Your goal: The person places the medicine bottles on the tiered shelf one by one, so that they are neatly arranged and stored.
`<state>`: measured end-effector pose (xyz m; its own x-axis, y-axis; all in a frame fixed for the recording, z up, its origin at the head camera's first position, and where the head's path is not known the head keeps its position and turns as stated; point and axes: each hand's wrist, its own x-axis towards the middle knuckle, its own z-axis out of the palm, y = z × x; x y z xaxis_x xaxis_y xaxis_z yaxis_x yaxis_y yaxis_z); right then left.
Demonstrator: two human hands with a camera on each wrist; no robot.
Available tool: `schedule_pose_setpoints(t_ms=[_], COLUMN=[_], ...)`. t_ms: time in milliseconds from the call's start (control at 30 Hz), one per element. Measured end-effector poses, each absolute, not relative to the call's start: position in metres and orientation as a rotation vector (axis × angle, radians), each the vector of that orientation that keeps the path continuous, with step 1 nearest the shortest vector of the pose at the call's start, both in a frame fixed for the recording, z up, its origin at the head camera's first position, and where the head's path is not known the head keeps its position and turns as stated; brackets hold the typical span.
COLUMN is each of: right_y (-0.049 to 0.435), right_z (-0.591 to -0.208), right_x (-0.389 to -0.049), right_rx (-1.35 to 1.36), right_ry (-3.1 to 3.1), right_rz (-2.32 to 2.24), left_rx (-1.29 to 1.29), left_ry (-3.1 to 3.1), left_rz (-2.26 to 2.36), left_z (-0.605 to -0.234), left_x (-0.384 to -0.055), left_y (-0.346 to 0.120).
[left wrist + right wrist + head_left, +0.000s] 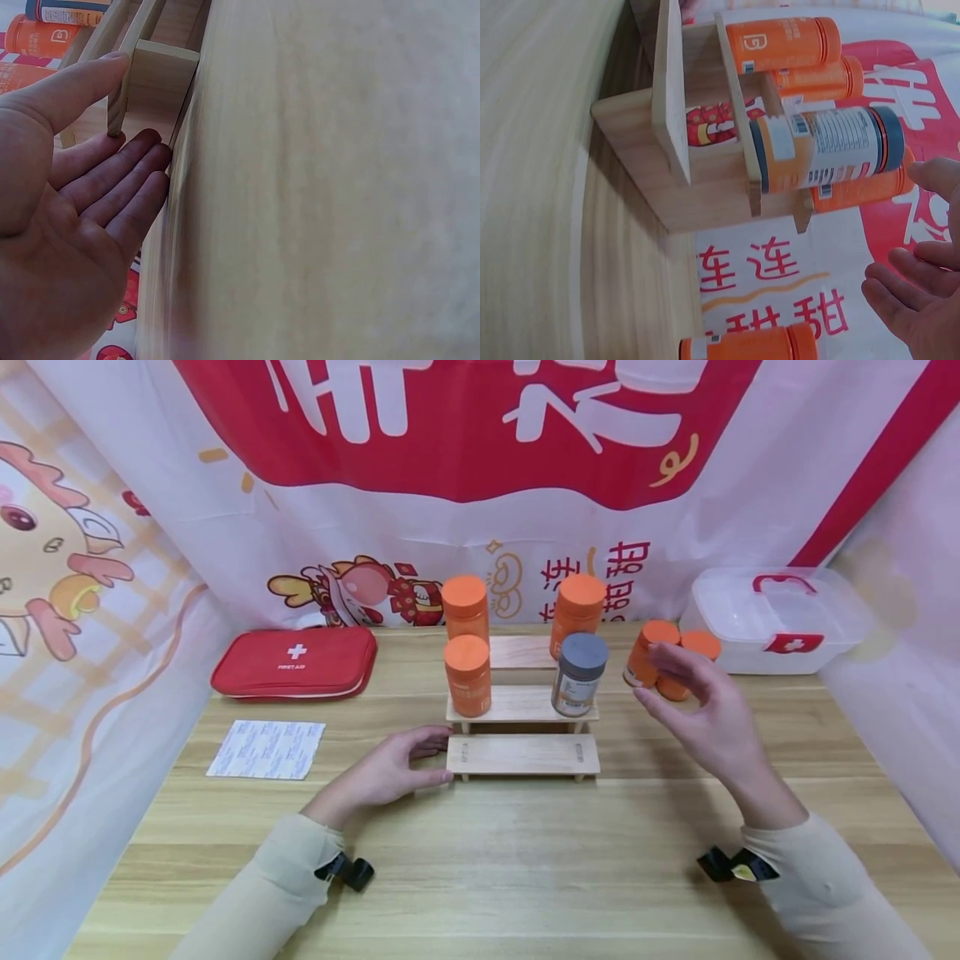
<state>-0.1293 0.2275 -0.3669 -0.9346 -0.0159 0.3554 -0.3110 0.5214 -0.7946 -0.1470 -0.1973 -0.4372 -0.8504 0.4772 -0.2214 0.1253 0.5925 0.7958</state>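
A three-step wooden rack [522, 754] stands mid-table. My left hand [393, 768] is at the left end of its lowest step; in the left wrist view the thumb and index fingertip touch the step's end [120, 112], the other fingers extended. Two orange bottles stand at the rear, left [465, 610] and right [577, 606]. On the middle step are an orange bottle [468, 681] and a grey-capped bottle [577, 677]. My right hand [712, 718], fingers spread and holding nothing, hovers in front of two more orange bottles [651, 652] right of the rack, partly hiding one [701, 645].
At the back left lies a red first aid pouch [294, 664], with a white printed blister sheet [267, 750] in front of it. A clear lidded box [776, 618] with a red clasp stands at the back right. Printed cloth hangs behind the table.
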Motion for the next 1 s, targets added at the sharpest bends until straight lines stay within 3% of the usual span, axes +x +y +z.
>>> schedule_pose_setpoints(t_ms=[1000], right_y=[0.294], right_z=[-0.402], right_x=[-0.14], right_rx=[-0.145], right_ry=[-2.486], right_rz=[1.337], left_rx=[0.489], left_ry=[2.431], left_rz=[1.133], left_z=[-0.438], left_x=[-0.148], left_y=[-0.198])
